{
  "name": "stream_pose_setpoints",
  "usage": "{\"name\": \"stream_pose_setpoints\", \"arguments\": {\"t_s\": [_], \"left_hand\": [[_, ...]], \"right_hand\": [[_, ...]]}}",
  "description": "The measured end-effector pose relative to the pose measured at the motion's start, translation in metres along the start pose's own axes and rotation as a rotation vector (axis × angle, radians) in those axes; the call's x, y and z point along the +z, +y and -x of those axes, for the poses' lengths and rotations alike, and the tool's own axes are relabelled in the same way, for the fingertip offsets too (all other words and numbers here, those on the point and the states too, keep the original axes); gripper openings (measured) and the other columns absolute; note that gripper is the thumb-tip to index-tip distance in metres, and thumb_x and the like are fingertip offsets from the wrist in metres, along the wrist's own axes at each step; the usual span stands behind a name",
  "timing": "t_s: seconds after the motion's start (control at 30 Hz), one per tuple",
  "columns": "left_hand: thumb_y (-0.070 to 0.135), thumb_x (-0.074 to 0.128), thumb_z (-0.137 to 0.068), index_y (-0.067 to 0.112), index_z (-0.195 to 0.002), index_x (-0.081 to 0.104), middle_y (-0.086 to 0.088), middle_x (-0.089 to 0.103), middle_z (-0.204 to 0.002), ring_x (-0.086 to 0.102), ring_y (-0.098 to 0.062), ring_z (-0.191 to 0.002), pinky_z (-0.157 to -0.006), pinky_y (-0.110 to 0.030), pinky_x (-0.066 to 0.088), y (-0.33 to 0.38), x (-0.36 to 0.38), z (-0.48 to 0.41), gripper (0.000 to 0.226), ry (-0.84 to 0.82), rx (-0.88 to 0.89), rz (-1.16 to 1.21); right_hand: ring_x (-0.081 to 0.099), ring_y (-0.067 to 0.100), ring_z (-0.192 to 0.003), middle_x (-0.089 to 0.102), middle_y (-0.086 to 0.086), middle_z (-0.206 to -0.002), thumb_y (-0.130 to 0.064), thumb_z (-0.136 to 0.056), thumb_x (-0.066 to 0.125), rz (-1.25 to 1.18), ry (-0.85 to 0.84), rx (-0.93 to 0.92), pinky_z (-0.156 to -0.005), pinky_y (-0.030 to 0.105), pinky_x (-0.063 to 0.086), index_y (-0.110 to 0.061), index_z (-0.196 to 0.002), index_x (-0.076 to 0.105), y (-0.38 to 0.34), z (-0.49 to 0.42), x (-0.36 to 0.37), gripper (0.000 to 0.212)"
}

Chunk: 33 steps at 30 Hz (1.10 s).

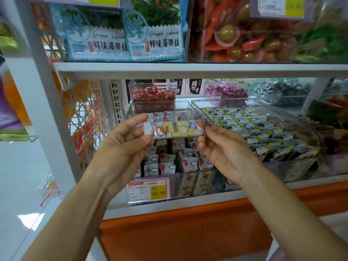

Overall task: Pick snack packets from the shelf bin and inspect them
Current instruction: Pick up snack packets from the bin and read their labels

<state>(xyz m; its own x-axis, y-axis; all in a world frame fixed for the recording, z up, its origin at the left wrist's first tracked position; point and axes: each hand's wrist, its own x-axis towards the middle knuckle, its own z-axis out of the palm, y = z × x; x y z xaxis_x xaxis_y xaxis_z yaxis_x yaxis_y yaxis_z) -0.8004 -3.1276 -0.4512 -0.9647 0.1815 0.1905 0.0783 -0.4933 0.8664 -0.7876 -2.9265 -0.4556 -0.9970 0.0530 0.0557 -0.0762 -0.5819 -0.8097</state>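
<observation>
A long snack packet [177, 129] with cartoon figures and a yellow middle is held level in front of the shelf. My left hand [126, 144] pinches its left end between thumb and fingers. My right hand [224, 149] pinches its right end. Right behind and below it stands the clear shelf bin [188, 178], filled with several like packets printed with clouds and red balloons.
A price tag reading 15.80 [149, 190] hangs on the bin's front. A wider clear bin [282, 166] of dark-wrapped packets sits to the right. A small tub of red snacks [153, 96] stands behind. The upper shelf [188, 69] carries seaweed bags and a box of round snacks.
</observation>
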Motion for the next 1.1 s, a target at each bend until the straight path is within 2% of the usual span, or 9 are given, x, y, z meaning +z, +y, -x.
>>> {"name": "stream_pose_setpoints", "arguments": {"t_s": [0.13, 0.2, 0.33, 0.43, 0.57, 0.7, 0.8, 0.9, 1.1], "left_hand": [[-0.002, 0.057, -0.066, 0.012, -0.107, 0.065, 0.004, 0.055, -0.067, 0.058, -0.005, -0.063, -0.073, -0.017, 0.055, -0.001, -0.003, 0.000, 0.044, 0.000, -0.007, -0.013], [0.009, 0.060, -0.073, 0.007, -0.104, 0.065, 0.003, 0.061, -0.070, 0.060, -0.007, -0.068, -0.070, -0.018, 0.054, -0.001, -0.005, 0.001, 0.032, -0.021, -0.025, -0.039], [0.046, 0.060, -0.067, 0.016, -0.097, 0.068, 0.010, 0.071, -0.086, 0.065, -0.011, -0.086, -0.076, -0.025, 0.054, -0.003, -0.005, 0.004, 0.043, -0.004, 0.015, -0.462], [0.038, 0.058, -0.074, 0.027, -0.104, 0.065, 0.006, 0.068, -0.090, 0.066, -0.011, -0.082, -0.070, -0.024, 0.056, -0.006, -0.001, 0.007, 0.032, 0.020, 0.079, -0.574], [0.030, 0.062, -0.073, 0.026, -0.107, 0.062, -0.001, 0.065, -0.095, 0.067, -0.013, -0.085, -0.074, -0.025, 0.056, -0.008, 0.002, 0.007, 0.034, 0.028, 0.142, -0.601], [0.022, 0.063, -0.082, 0.032, -0.100, 0.064, 0.000, 0.065, -0.097, 0.065, -0.010, -0.087, -0.067, -0.014, 0.051, -0.008, 0.003, 0.007, 0.022, 0.050, 0.218, -0.598], [0.024, 0.064, -0.082, 0.039, -0.101, 0.063, 0.009, 0.065, -0.099, 0.064, -0.002, -0.089, -0.063, -0.006, 0.048, -0.006, 0.004, 0.008, 0.024, 0.045, 0.255, -0.654], [0.029, 0.062, -0.084, 0.037, -0.110, 0.062, 0.014, 0.066, -0.099, 0.063, 0.004, -0.086, -0.058, -0.004, 0.045, -0.006, 0.003, 0.010, 0.028, 0.012, 0.216, -0.702], [0.024, 0.061, -0.086, 0.038, -0.103, 0.063, 0.010, 0.068, -0.095, 0.064, 0.004, -0.080, -0.054, -0.006, 0.046, -0.006, 0.003, 0.011, 0.022, 0.003, 0.206, -0.733]], "right_hand": [[0.065, 0.013, -0.058, 0.066, 0.005, -0.067, 0.011, -0.088, 0.046, 0.066, -0.036, -0.075, -0.055, 0.021, 0.055, 0.000, -0.091, 0.059, 0.000, 0.000, -0.001, 0.018], [0.065, 0.013, -0.059, 0.065, 0.008, -0.075, 0.012, -0.087, 0.047, 0.131, -0.037, -0.137, -0.056, 0.021, 0.055, 0.000, -0.093, 0.059, 0.000, -0.001, -0.003, 0.018], [0.064, 0.013, -0.061, 0.065, 0.011, -0.085, 0.011, -0.088, 0.048, 0.307, -0.055, -0.256, -0.060, 0.023, 0.054, -0.002, -0.093, 0.058, 0.003, -0.001, -0.003, 0.018], [0.064, 0.016, -0.066, 0.067, 0.006, -0.079, 0.008, -0.088, 0.050, 0.473, -0.041, -0.332, -0.067, 0.029, 0.055, -0.008, -0.088, 0.060, 0.007, -0.001, -0.005, 0.019], [0.064, 0.024, -0.072, 0.062, 0.024, -0.093, 0.003, -0.091, 0.045, 0.435, -0.059, -0.312, -0.061, 0.030, 0.055, -0.008, -0.083, 0.059, 0.008, -0.001, -0.003, 0.019], [0.067, 0.026, -0.072, 0.061, 0.017, -0.097, -0.029, -0.086, 0.060, 0.465, -0.084, -0.314, -0.064, 0.039, 0.058, -0.012, -0.086, 0.061, 0.009, 0.001, -0.005, 0.018], [0.069, 0.024, -0.080, 0.064, 0.017, -0.093, -0.014, -0.088, 0.060, 0.564, -0.071, -0.369, -0.065, 0.031, 0.059, -0.010, -0.088, 0.060, 0.013, 0.002, -0.004, 0.003], [0.069, 0.019, -0.088, 0.070, 0.005, -0.090, -0.002, -0.088, 0.057, 0.503, -0.089, -0.326, -0.069, 0.025, 0.057, -0.009, -0.096, 0.064, 0.012, 0.001, -0.005, 0.013], [0.068, 0.018, -0.092, 0.072, 0.003, -0.096, -0.011, -0.083, 0.067, 0.656, -0.074, -0.311, -0.081, 0.034, 0.057, -0.020, -0.094, 0.069, 0.013, 0.001, -0.005, 0.015]]}}
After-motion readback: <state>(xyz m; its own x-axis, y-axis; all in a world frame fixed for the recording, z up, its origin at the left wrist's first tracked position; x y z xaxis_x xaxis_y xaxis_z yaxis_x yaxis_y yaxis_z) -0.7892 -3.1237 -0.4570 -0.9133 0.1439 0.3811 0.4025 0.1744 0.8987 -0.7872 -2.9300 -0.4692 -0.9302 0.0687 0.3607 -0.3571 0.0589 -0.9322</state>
